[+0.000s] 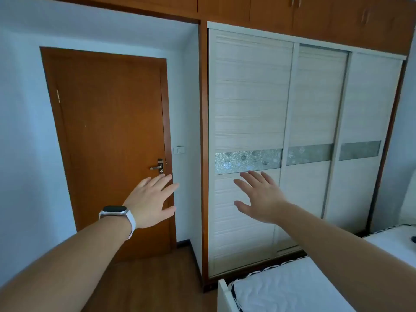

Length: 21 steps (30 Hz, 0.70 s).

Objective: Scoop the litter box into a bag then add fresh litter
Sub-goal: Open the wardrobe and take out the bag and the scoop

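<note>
Forearms (67,262) fill the lower corners, both stretched forward. Left hand (149,200), watch (117,213) on its wrist: palm turned away, fingers straight and spread, holding nothing. Right hand (261,197) likewise, fingers apart and empty, raised in front of the white sliding wardrobe (252,97). Litter box, scoop, bag, fresh litter: none in view, so I cannot place them. Closed wooden door (108,131) ahead-left. Its handle (156,167) sits just above the left fingertips, not touching, lever horizontal with the free end pointing left. Left hand is plainly nearer to it; right hand is well apart. Bed (292,287) corner at lower right. My reading: scooping not begun; I probably go through that door, left hand rising onto the lever.
</note>
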### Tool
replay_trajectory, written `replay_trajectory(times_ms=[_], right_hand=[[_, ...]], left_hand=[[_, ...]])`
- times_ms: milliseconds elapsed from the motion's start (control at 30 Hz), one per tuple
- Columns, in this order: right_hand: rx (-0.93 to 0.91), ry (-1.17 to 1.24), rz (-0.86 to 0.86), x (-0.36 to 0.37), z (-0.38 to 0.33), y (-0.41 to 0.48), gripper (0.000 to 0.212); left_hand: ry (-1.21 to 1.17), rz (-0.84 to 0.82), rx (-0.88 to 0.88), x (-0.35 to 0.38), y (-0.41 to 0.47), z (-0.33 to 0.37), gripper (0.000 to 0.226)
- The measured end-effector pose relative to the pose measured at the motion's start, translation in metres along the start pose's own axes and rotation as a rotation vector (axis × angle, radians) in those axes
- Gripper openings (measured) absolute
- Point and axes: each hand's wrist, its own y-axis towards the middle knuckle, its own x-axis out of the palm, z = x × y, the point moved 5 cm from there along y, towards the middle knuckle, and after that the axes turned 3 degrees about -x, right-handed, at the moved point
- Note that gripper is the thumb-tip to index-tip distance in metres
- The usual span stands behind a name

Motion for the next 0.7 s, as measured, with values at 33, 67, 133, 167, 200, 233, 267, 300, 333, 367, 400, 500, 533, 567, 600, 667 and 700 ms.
replay_trajectory(times_ms=[33, 67, 133, 167, 200, 233, 267, 300, 333, 367, 400, 500, 533, 567, 600, 667, 700], right_hand=[[-0.010, -0.003, 0.010, 0.000, -0.003, 0.002, 0.078], [-0.012, -0.006, 0.035, -0.001, -0.005, 0.005, 0.077], [-0.023, -0.024, 0.055, 0.003, -0.010, 0.011, 0.075], [-0.023, -0.018, 0.058, 0.005, -0.012, 0.014, 0.074], [-0.027, -0.017, 0.062, 0.006, -0.015, 0.017, 0.073], [-0.027, -0.012, 0.062, 0.008, -0.018, 0.019, 0.072], [-0.028, -0.005, 0.062, 0.007, -0.020, 0.022, 0.072], [-0.028, 0.000, 0.060, 0.008, -0.024, 0.024, 0.072], [-0.028, 0.003, 0.058, 0.009, -0.029, 0.027, 0.072], [-0.027, 0.009, 0.053, 0.009, -0.033, 0.030, 0.071], [-0.028, 0.008, 0.047, 0.011, -0.038, 0.034, 0.069], [-0.019, 0.018, 0.036, 0.018, -0.052, 0.044, 0.067], [-0.016, 0.020, 0.022, 0.022, -0.056, 0.047, 0.068], [-0.012, 0.014, 0.005, 0.026, -0.060, 0.051, 0.069], [-0.007, 0.005, -0.008, 0.029, -0.063, 0.054, 0.072], [0.011, 0.007, -0.020, 0.037, -0.069, 0.062, 0.076], [0.024, 0.014, -0.016, 0.040, -0.072, 0.067, 0.078]], left_hand=[[0.003, -0.004, 0.000, 0.001, 0.000, -0.003, 0.066], [-0.001, 0.000, -0.003, 0.002, 0.000, -0.007, 0.066], [0.011, 0.005, -0.002, 0.006, 0.000, -0.013, 0.066], [0.003, 0.007, -0.004, 0.007, 0.000, -0.017, 0.066], [0.003, 0.008, 0.002, 0.007, 0.001, -0.019, 0.066], [-0.002, 0.013, 0.003, 0.008, 0.001, -0.023, 0.066], [-0.009, 0.011, -0.005, 0.008, 0.001, -0.027, 0.066], [-0.020, 0.013, -0.009, 0.010, 0.000, -0.032, 0.066], [-0.025, 0.014, -0.012, 0.011, 0.000, -0.037, 0.066], [-0.030, 0.015, -0.018, 0.013, -0.001, -0.043, 0.066], [-0.031, 0.009, -0.028, 0.016, -0.002, -0.050, 0.066], [-0.046, -0.001, -0.057, 0.023, -0.005, -0.074, 0.067], [-0.052, -0.015, -0.060, 0.027, -0.006, -0.081, 0.069], [-0.061, -0.025, -0.055, 0.031, -0.005, -0.088, 0.071], [-0.068, -0.034, -0.044, 0.036, -0.005, -0.094, 0.072], [-0.083, -0.040, -0.021, 0.046, -0.001, -0.103, 0.073], [-0.088, -0.034, -0.013, 0.052, 0.002, -0.106, 0.073]])
